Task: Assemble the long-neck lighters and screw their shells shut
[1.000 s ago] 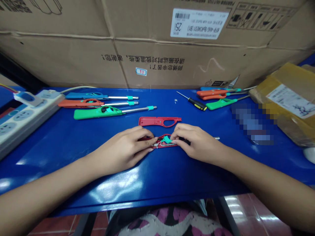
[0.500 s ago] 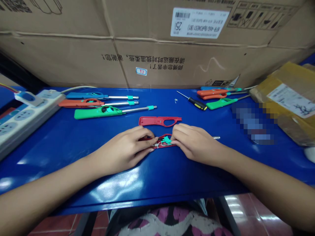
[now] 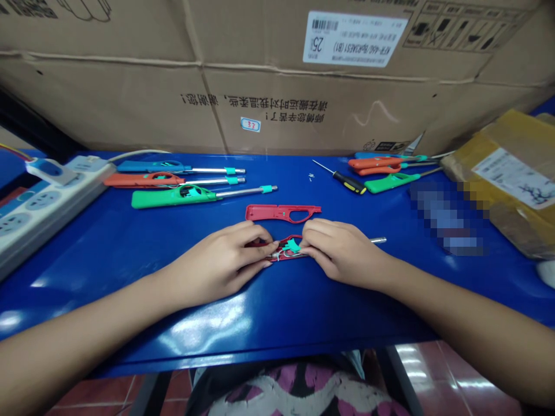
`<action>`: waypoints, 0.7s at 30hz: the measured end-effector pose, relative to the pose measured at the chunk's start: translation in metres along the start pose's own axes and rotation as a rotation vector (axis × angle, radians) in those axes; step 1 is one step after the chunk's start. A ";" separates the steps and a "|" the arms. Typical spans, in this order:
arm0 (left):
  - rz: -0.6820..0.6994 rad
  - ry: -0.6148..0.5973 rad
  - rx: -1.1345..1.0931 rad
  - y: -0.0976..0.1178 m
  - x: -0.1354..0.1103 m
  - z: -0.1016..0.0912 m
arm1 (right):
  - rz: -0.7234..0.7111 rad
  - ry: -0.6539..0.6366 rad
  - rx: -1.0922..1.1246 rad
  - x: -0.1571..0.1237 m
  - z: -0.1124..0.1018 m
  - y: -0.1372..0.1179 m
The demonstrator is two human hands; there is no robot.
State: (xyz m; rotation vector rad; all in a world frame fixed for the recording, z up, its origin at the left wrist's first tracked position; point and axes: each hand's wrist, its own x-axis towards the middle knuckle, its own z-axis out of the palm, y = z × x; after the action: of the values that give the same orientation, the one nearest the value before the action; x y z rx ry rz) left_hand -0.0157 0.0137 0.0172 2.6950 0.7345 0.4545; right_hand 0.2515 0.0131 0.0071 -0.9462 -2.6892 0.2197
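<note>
Your left forearm [image 3: 99, 329] and right forearm [image 3: 459, 320] slant inward from either side. Your left hand [image 3: 229, 257] and right hand [image 3: 340, 252] face each other, slightly apart, backs upward, fingers [image 3: 259, 232] curled and drawn together at their tips.

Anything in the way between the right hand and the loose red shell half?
Nothing visible. The right hand is at the open red lighter, its knuckles close to the near side of the red shell half; whether they touch is unclear. Only blue tabletop shows between shell half and lighter.
</note>
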 end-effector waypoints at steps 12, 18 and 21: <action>-0.006 0.001 0.023 0.002 -0.001 -0.002 | 0.123 0.029 0.488 0.004 -0.011 0.003; 0.008 -0.005 0.015 0.004 0.000 -0.002 | 0.165 -0.040 0.492 0.004 -0.018 0.003; 0.006 -0.014 0.013 0.003 -0.002 0.000 | 0.191 -0.034 0.478 0.004 -0.015 0.003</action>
State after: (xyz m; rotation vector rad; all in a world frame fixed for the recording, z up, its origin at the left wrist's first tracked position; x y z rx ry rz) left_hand -0.0158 0.0103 0.0184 2.7109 0.7277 0.4331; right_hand 0.2550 0.0191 0.0219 -1.0401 -2.3983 0.8780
